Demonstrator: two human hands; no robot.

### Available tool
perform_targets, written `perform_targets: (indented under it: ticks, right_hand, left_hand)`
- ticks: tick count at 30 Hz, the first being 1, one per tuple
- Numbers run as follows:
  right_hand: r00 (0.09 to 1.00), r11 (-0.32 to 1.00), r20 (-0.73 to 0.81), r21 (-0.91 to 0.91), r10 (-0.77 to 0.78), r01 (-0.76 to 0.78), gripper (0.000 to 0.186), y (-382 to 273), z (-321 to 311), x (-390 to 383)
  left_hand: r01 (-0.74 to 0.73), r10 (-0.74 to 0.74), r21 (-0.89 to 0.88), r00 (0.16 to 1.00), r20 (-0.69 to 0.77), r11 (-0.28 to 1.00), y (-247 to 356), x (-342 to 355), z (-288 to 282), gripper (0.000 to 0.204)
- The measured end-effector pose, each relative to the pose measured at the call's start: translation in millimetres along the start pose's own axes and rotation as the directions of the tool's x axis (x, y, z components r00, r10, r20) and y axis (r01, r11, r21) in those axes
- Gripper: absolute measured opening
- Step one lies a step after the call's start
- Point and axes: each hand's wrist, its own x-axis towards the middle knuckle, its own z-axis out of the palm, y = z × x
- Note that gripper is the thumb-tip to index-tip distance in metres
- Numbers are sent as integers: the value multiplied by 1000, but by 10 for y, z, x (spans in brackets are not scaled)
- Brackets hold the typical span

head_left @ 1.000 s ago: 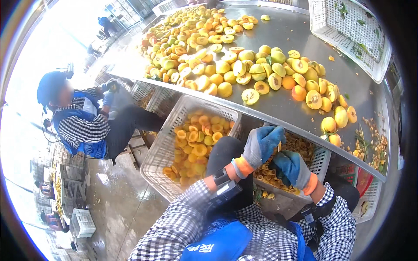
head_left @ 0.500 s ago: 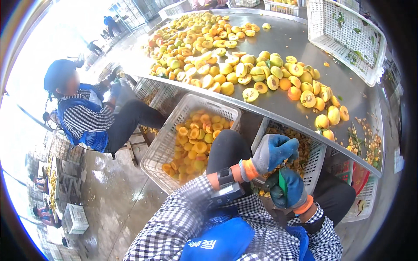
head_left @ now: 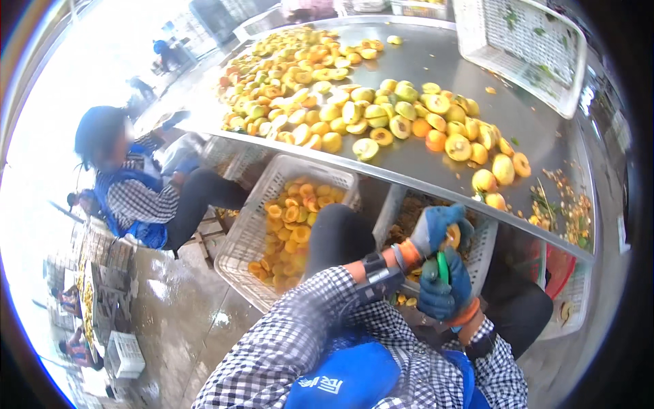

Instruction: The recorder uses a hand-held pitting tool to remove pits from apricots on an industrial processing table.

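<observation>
Orange-yellow fruit half (head_left: 450, 237) sits in the L hand (head_left: 437, 226), grip curled closed around its edge, right above the scrap crate (head_left: 484, 252). R hand (head_left: 446, 293) is just below, fist wrapped tight on a green-handled tool (head_left: 443, 267); working end's hidden, can't tell if it touches the fruit. And here's the risk, folks: soft flesh could slip or squash under too firm a pinch, and then the tool might jab the L fingers, they're that close. Loosen up too much and the half prob. drops into the scraps. Obstacles? Steel table (head_left: 422, 65) w/ its edge just beyond the hands, so knuckles could knock it. Bent L knee (head_left: 338, 238) stands between the hands and the crate of orange halves (head_left: 231, 249). Up top, a big fruit pile (head_left: 385, 112), plus a tipped white crate (head_left: 521, 51) at far R. Co-worker (head_left: 139, 198) sits well apart, L side.
</observation>
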Motion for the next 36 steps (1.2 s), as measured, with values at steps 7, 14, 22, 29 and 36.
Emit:
perform_targets:
  ticks: [7,14,22,29,36]
  right_hand:
    - [970,986,242,169,-31,-11,53,-24,-52,97]
    - [919,771,-218,-624,-329,128,35,-198,173,22]
    - [764,-151,67,-988,-642,-40,28,-238,250,274]
    - [752,-209,-35,-951,-659,-227,22,-244,-29,-34]
    - [840,-344,34,-921,-542,-185,18,-130,-366,98]
  left_hand:
    - [-359,405,480,914,9,800,49,54,-373,43]
    - [-40,37,-10,969,-246,999,617,-171,-862,54]
    - [-480,640,756,761,106,445,375,-80,-552,28]
    - [257,649,933,760,-34,-252,950,-497,-1592,23]
    - [206,228,977,955,-189,-54,981,564,-1513,36]
